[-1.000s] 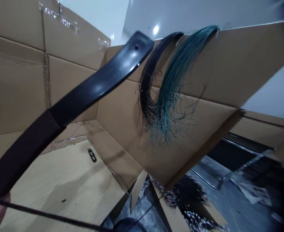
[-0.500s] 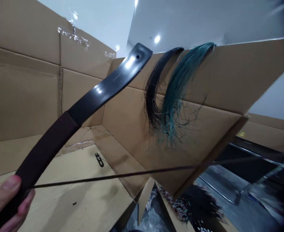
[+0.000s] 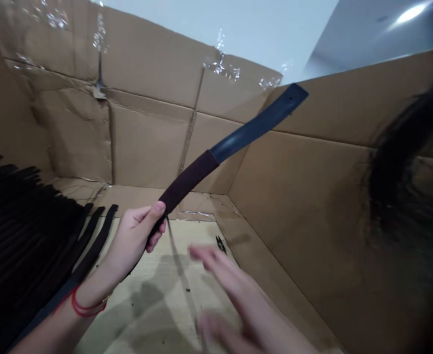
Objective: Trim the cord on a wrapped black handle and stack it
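Observation:
My left hand (image 3: 135, 238) is shut around the lower end of a black flat bow (image 3: 216, 147), on its dark wrapped grip. The glossy bare limb rises up and to the right, ending near the box's far corner. A thin dark string (image 3: 181, 270) hangs from the bow past my hands. My right hand (image 3: 231, 295) is blurred and open, with fingers spread, below and to the right of the left hand. It touches nothing I can make out. A red cord circles my left wrist.
A stack of black flat strips (image 3: 20, 221) lies at the left, close to my left forearm. Small black snips (image 3: 220, 244) rest on the pale board floor (image 3: 187, 236). Cardboard walls (image 3: 297, 221) surround the space. A blurred dark fibre bunch (image 3: 404, 172) fills the right edge.
The view has swung left, pushing the fibre bunches to the right edge and bringing the black strips in. My right hand has come into view. The string now hangs slack.

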`<state>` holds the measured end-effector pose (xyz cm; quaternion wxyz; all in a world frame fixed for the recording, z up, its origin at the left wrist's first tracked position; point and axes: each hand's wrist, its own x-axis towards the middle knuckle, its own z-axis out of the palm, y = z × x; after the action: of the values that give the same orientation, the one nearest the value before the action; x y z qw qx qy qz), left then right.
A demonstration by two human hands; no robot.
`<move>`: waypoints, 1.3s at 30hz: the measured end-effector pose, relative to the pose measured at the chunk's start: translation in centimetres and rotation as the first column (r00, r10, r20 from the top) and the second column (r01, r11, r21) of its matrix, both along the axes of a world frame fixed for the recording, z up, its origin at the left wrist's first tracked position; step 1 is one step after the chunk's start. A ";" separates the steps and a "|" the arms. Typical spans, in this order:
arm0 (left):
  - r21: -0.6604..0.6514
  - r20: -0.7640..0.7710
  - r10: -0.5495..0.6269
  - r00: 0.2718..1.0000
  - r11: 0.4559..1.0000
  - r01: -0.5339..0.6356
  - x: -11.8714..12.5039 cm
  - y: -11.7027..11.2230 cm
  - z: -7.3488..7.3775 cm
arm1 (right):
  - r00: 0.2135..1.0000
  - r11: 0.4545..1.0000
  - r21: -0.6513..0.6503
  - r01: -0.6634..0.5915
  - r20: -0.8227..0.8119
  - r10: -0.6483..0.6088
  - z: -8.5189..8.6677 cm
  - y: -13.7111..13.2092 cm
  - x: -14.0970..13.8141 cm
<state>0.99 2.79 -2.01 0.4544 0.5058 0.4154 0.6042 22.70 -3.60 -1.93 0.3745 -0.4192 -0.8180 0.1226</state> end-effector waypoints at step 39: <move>0.024 -0.103 -0.132 0.986 0.991 0.135 0.9 -1.2 -0.3 | 0.460 0.769 -0.078 -0.634 -0.838 0.294 1.8 11.5 -8.1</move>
<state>1.94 1.62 -2.28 0.4644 0.5691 0.3938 0.5525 14.55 7.89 -0.12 0.5547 -0.1394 -0.6095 0.5489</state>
